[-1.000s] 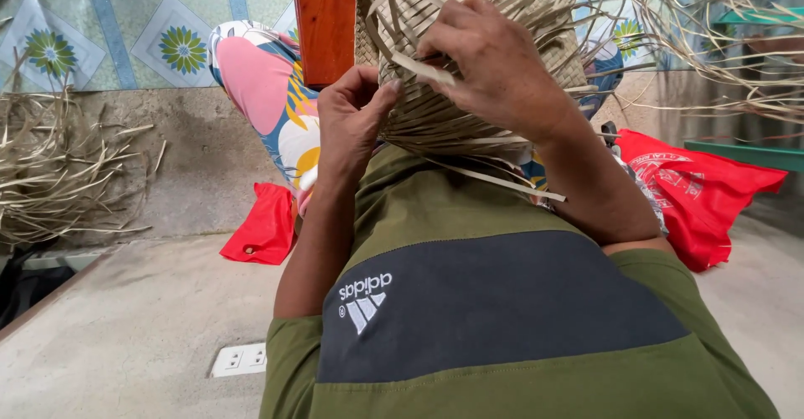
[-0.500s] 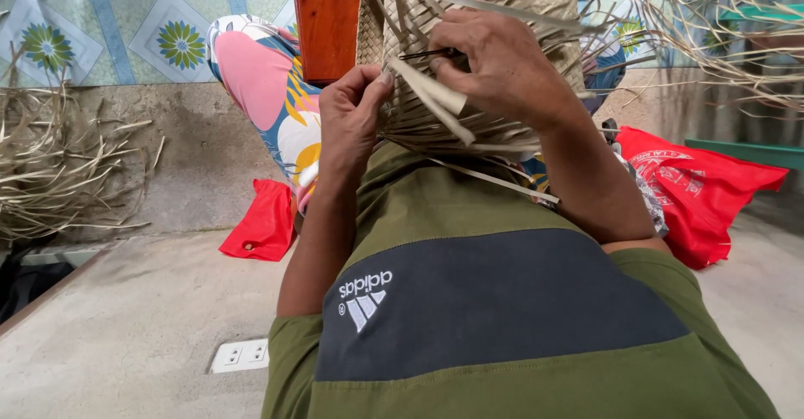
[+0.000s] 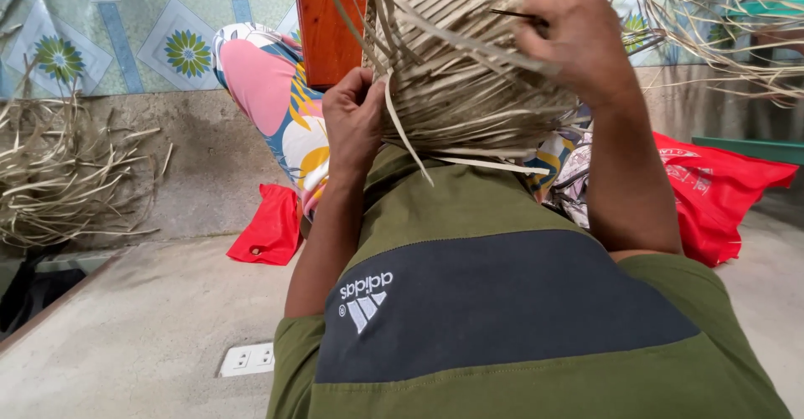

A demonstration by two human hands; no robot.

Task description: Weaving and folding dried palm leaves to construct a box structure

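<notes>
- Left hand (image 3: 353, 121) is being pressed, fingers curled shut, against the side of the rounded pale woven basket of dried palm strips (image 3: 456, 67).
- Right hand (image 3: 578, 38) is being closed over the basket's upper right, a thin dark strip pinched at its fingertips.
- Basket is being held over the olive and grey shirt (image 3: 502, 302), before the reddish wooden post (image 3: 328, 21).
- Red plastic bag (image 3: 712, 188) is lying at right.

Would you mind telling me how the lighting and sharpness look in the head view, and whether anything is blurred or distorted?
Head view: soft, even daylight, no glare; faint shadow under the woven straw piece. The left hand and right hand are fairly sharp. Loose straw strips at the top right look slightly soft. Wide-angle lens stretches the green shirt near the bottom edge.
</notes>
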